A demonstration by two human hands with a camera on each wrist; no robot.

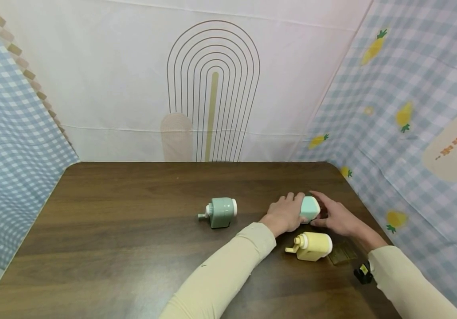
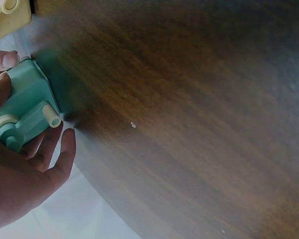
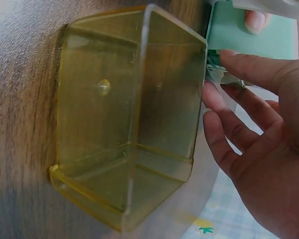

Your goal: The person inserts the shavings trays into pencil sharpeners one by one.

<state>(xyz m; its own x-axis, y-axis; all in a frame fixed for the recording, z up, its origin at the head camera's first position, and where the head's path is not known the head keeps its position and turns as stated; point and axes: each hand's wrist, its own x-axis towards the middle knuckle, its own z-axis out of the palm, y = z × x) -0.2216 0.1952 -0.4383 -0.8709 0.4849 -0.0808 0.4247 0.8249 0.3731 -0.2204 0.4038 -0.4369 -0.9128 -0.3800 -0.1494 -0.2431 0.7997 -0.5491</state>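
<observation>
My left hand (image 1: pixel 285 214) grips a teal hand-crank pencil sharpener (image 1: pixel 310 208) at the right of the table. In the left wrist view, the sharpener's pale crank knob (image 2: pixel 52 115) points outward between the fingers. At the sharpener's other end, my right hand (image 1: pixel 341 218) pinches a translucent green piece (image 3: pixel 220 74) between thumb and fingers, right against the body. Closer to me lies a yellow hand-crank pencil sharpener (image 1: pixel 315 246), its crank to the left. A green one (image 1: pixel 222 212) lies left of my hands.
Beside the yellow sharpener lies a see-through yellow drawer (image 3: pixel 102 119), its open side showing in the right wrist view. A small black piece (image 1: pixel 363 273) with a yellow patch is near my right sleeve. Cloth curtains (image 1: pixel 404 133) border the brown table (image 1: pixel 132 230).
</observation>
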